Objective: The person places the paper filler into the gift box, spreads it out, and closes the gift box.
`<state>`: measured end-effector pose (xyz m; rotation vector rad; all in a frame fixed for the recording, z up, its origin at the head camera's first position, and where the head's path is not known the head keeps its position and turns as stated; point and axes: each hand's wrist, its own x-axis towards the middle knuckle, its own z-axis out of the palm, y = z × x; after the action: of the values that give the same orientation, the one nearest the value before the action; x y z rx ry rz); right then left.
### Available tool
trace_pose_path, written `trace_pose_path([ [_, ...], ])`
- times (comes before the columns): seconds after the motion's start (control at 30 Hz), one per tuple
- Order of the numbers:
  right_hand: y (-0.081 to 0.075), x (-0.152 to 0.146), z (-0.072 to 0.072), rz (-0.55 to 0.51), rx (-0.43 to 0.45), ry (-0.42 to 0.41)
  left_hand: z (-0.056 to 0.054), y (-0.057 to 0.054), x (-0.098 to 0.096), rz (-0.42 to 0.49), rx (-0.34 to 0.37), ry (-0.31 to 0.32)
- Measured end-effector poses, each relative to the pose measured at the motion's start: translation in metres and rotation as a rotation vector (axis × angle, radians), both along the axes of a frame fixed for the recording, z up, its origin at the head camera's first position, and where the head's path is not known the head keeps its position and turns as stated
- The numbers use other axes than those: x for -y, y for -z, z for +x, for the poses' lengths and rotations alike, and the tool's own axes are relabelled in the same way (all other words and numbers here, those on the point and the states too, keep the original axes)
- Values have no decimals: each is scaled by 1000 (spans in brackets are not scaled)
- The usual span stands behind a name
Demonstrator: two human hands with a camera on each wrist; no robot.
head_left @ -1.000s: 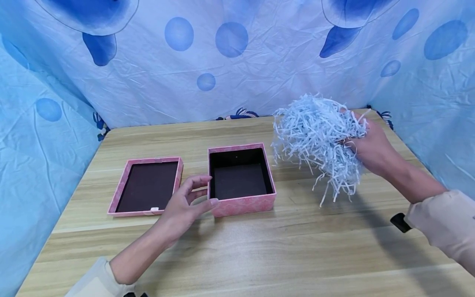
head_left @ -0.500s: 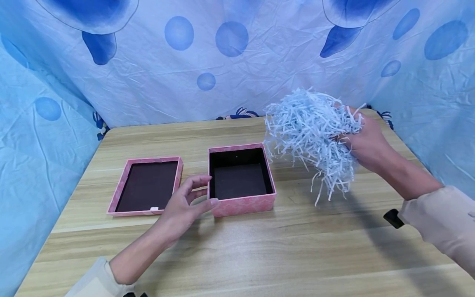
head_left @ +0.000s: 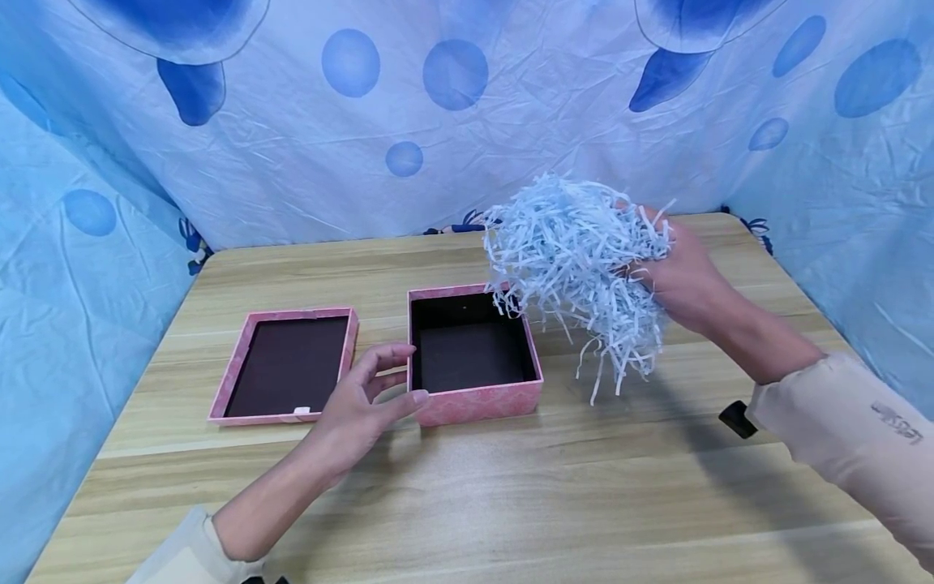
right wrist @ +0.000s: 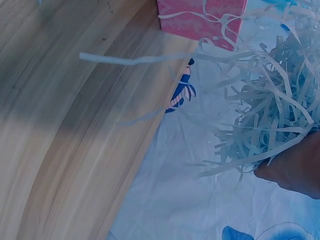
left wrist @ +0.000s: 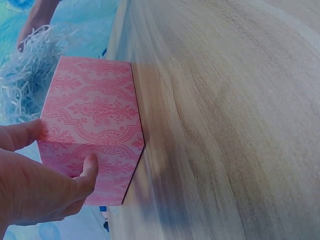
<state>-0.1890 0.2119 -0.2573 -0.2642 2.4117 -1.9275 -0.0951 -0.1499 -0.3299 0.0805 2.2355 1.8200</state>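
A pink patterned box (head_left: 477, 402) with a black inside stands uncovered at the middle of the table. My left hand (head_left: 365, 399) rests against its left side, with the thumb by the front corner and fingertips at the rim. The left wrist view shows this hand (left wrist: 40, 185) touching the box's patterned walls (left wrist: 95, 100). My right hand (head_left: 682, 272) grips a big loose bunch of pale blue shredded paper (head_left: 576, 243) above the table. The bunch overlaps the box's back right corner in the head view, and strands dangle below it. Paper hides most of the right fingertips.
A pink lid (head_left: 288, 365) lies inside-up left of the box, with a small white tab at its front edge. The wooden table (head_left: 511, 503) ends at a blue patterned cloth (head_left: 292, 162) hung behind and at both sides.
My right hand has carried the shredded paper leftward, from right of the box to over its back right corner. The left hand, box and lid have stayed in place.
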Motion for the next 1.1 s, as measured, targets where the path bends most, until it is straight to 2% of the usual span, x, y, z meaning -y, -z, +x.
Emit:
trace_pose_path([
  [0.17,2,11,-1,22,1,-6,0,1,0,-1,-2,1],
  [0.47,8,28,-4,145,-58,-55,-1,1,0,0,-1,0],
  [0.83,13,47,-7,125,-33,-162,-1,1,-1,-5,-8,2],
  [1.0,12,53,-9,213,9,-177,-2,3,0,12,-8,3],
  [1.1,11,59,-10,279,-8,-199,-2,3,0,24,-2,2],
])
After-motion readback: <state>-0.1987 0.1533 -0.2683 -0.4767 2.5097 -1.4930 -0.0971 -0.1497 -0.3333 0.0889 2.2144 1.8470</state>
